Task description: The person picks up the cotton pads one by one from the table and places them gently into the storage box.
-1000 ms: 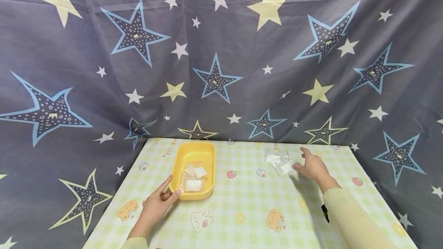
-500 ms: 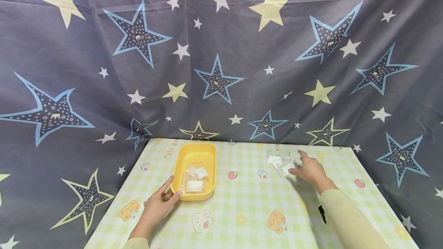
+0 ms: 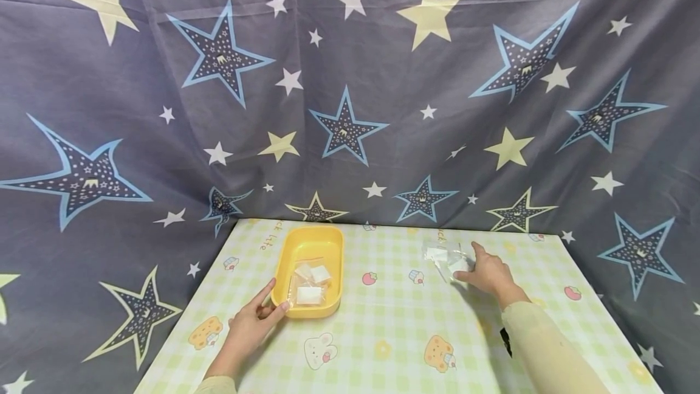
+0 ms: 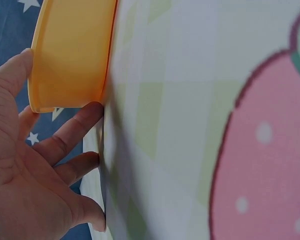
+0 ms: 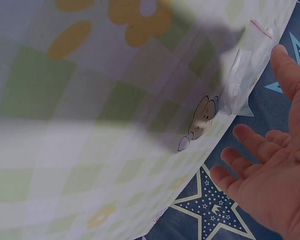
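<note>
In the head view my left hand [image 3: 250, 326] is at the near left corner of a yellow plastic tray [image 3: 338, 266]. Its thumb touches the near rim and its index finger lies along the left wall. The left wrist view shows the fingers spread and fairly straight against the tray [image 4: 72, 55]. Several small clear plastic bags with white labels [image 3: 309, 295] lie inside the tray. On the right, my right hand [image 3: 488, 273] reaches over two more clear bags [image 3: 436, 253], fingers spread, thumb at the nearer one. A red-lined zip edge tops one bag [image 5: 240, 82] in the right wrist view.
A table [image 3: 383, 315] with a green-and-white checked cover carries printed bears, strawberries and cupcakes. Behind it and at both sides hangs a dark grey curtain [image 3: 372, 35] patterned with stars. Open tabletop lies between tray and loose bags.
My right hand has moved slightly left and nearer, its thumb closer over the nearer bag. My left hand stays at the tray. The whole head view has shifted slightly right.
</note>
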`<act>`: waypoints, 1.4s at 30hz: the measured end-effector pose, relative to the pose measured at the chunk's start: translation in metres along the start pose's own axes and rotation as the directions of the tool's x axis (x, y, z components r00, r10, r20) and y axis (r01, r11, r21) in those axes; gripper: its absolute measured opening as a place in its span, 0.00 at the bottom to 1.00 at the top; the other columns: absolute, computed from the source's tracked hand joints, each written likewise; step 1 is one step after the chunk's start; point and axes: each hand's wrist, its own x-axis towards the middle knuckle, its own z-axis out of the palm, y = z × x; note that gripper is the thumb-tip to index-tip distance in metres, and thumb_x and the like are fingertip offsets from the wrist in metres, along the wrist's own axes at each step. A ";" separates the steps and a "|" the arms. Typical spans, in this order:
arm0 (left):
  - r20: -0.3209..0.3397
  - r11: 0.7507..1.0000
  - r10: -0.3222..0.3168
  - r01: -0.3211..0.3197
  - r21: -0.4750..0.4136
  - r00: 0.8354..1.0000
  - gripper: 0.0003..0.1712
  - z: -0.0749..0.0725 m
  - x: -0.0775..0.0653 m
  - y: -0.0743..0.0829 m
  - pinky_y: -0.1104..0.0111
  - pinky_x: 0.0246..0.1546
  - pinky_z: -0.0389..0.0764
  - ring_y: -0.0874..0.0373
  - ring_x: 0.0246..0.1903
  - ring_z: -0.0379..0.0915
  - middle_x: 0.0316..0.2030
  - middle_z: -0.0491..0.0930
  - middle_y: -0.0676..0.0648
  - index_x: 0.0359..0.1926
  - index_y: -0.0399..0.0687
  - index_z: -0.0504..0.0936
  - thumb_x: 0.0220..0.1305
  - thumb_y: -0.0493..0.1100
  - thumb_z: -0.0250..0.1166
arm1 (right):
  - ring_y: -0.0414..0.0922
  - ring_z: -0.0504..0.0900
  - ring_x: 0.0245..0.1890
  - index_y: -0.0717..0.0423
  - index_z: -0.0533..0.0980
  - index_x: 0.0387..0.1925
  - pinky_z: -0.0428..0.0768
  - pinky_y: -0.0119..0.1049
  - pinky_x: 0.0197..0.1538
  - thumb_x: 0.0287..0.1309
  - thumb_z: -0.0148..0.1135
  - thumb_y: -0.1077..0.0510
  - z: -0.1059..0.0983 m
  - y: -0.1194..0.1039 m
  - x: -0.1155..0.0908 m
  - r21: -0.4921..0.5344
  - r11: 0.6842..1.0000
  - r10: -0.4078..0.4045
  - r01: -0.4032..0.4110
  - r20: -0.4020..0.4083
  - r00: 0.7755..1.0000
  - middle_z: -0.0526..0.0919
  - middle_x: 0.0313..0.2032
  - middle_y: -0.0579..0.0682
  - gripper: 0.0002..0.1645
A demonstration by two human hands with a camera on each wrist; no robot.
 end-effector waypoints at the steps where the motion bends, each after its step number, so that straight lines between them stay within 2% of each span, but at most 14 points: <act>1: 0.001 1.000 -0.002 0.002 -0.005 1.000 0.49 0.000 0.000 0.000 0.17 0.71 0.36 0.32 0.70 0.75 0.55 0.90 0.38 0.84 0.68 0.61 0.69 0.70 0.68 | 0.79 0.76 0.63 0.69 0.51 0.82 0.74 0.74 0.66 0.61 0.73 0.35 0.001 0.000 0.000 0.000 1.000 0.000 0.000 0.000 1.000 0.76 0.64 0.80 0.67; 13: 0.004 1.000 -0.006 0.006 -0.028 1.000 0.50 0.000 0.000 0.000 0.17 0.71 0.35 0.33 0.69 0.76 0.54 0.90 0.39 0.84 0.68 0.61 0.68 0.71 0.69 | 0.79 0.76 0.63 0.71 0.52 0.81 0.75 0.73 0.66 0.60 0.73 0.33 0.008 -0.003 0.005 -0.020 0.999 0.033 -0.033 0.000 0.999 0.74 0.66 0.80 0.67; 21: 0.004 1.000 -0.010 0.010 -0.012 1.000 0.50 0.000 0.000 0.002 0.17 0.72 0.34 0.29 0.73 0.70 0.56 0.89 0.38 0.84 0.66 0.60 0.68 0.70 0.68 | 0.78 0.77 0.63 0.72 0.52 0.80 0.74 0.73 0.67 0.58 0.74 0.32 0.014 -0.002 0.006 -0.019 0.998 0.055 -0.055 -0.003 0.998 0.74 0.66 0.81 0.69; 31: -0.004 1.000 -0.001 0.001 -0.015 1.000 0.50 0.000 0.001 0.000 0.17 0.71 0.36 0.31 0.70 0.75 0.51 0.92 0.42 0.84 0.66 0.61 0.68 0.70 0.69 | 0.79 0.74 0.65 0.71 0.52 0.80 0.71 0.74 0.69 0.60 0.72 0.34 0.019 -0.001 0.010 -0.016 0.998 0.067 -0.067 -0.007 0.998 0.73 0.67 0.81 0.67; 42: -0.009 1.000 -0.002 0.002 -0.008 1.000 0.51 0.000 0.001 0.000 0.18 0.72 0.40 0.32 0.68 0.76 0.53 0.91 0.40 0.84 0.67 0.62 0.66 0.71 0.70 | 0.79 0.75 0.63 0.73 0.55 0.79 0.74 0.73 0.66 0.61 0.72 0.35 0.020 -0.002 0.011 -0.036 0.996 0.075 -0.076 -0.018 0.997 0.74 0.66 0.80 0.64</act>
